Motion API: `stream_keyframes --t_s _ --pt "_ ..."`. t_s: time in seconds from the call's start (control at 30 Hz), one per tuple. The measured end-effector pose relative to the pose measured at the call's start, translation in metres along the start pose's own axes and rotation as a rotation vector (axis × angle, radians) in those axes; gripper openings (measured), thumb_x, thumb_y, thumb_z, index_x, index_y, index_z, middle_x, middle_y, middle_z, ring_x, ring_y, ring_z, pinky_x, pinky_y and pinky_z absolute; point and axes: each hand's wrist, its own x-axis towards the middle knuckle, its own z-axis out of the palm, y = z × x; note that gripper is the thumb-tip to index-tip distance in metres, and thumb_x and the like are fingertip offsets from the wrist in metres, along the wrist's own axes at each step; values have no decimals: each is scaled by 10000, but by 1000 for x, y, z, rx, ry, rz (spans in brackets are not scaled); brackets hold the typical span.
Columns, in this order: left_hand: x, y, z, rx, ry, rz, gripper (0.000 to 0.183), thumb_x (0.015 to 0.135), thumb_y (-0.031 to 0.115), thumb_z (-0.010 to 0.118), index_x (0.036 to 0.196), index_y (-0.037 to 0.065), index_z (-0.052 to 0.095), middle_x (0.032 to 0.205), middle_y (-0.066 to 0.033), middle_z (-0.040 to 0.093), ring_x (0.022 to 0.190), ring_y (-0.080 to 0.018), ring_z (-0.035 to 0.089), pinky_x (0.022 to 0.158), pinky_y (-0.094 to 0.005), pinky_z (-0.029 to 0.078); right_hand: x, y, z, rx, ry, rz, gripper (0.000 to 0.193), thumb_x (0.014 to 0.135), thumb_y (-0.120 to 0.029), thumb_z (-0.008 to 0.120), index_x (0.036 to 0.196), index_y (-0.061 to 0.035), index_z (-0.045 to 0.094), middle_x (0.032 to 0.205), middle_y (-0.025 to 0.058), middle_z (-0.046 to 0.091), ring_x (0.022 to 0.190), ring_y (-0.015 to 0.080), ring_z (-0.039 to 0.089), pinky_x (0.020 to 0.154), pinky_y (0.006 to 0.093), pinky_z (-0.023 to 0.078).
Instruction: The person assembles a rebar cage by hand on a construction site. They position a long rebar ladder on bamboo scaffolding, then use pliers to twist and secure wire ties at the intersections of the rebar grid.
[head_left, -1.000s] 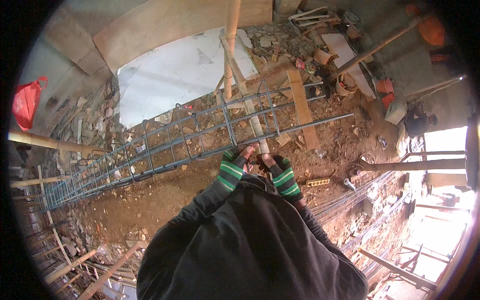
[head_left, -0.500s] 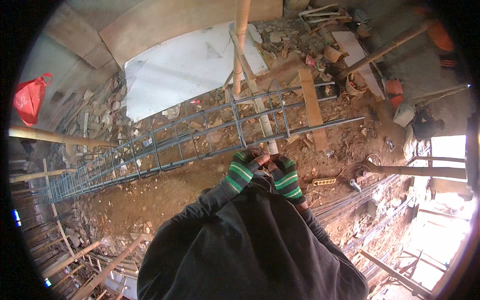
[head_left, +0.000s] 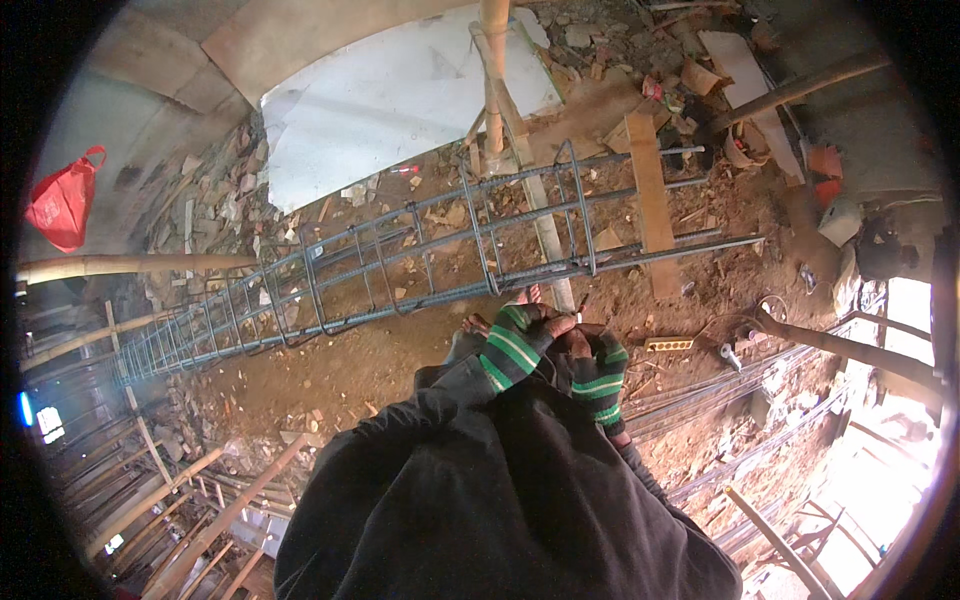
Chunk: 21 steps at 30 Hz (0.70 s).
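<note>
Hands of a person in striped green-and-black fingerless gloves meet just below the near bars of a steel rebar cage (head_left: 540, 273) at a bldg. site. L hand (head_left: 525, 328) and R hand (head_left: 600, 365) are close together, fingers bent; can't tell if either grip is clamped on anything. The cage, blue-gray w/ ribbed bars and rect. stirrups, runs over a dirt floor (head_left: 260, 390) from far L to center R, its bar ends jutting past the last stirrup. A wood plank (head_left: 652, 205) and a narrow batten (head_left: 545, 225) cross it. Also seen: yellow power strip (head_left: 669, 344), R; white panel (head_left: 390, 110), bkgd.; red bag (head_left: 65, 205), far L, any lettering too blurred to read.
</note>
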Motion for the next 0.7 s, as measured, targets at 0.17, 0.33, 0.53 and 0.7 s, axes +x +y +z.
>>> stream_keyframes --t_s 0.17,0.33,0.53,0.7 --pt "10 -19 26 107 137 48 268 797 249 793 704 24 682 680 -135 659 749 -316 618 1038 -502 379 7 7 -3 -184 185 -242 148 903 -97 667 992 18 637 844 93 674 795 170 637 723 310 499" --pt "14 -21 35 304 213 243 203 782 221 771 718 68 653 693 -100 654 726 -344 607 981 -511 413 13 10 -13 -344 174 -269 96 893 -53 672 960 14 654 845 108 690 780 186 651 696 321 500" --pt "6 1 20 397 119 351 110 813 216 737 812 117 688 782 -64 691 795 -312 635 989 -534 384 7 11 2 -277 240 -253 129 935 -67 619 1028 16 653 926 132 710 854 201 678 765 321 522" --pt "-8 3 -9 457 -86 594 79 888 98 694 940 39 690 839 -74 673 813 -266 639 904 -369 486 -8 6 19 -293 267 -279 195 959 -94 562 1082 27 655 923 119 707 845 205 675 765 332 525"
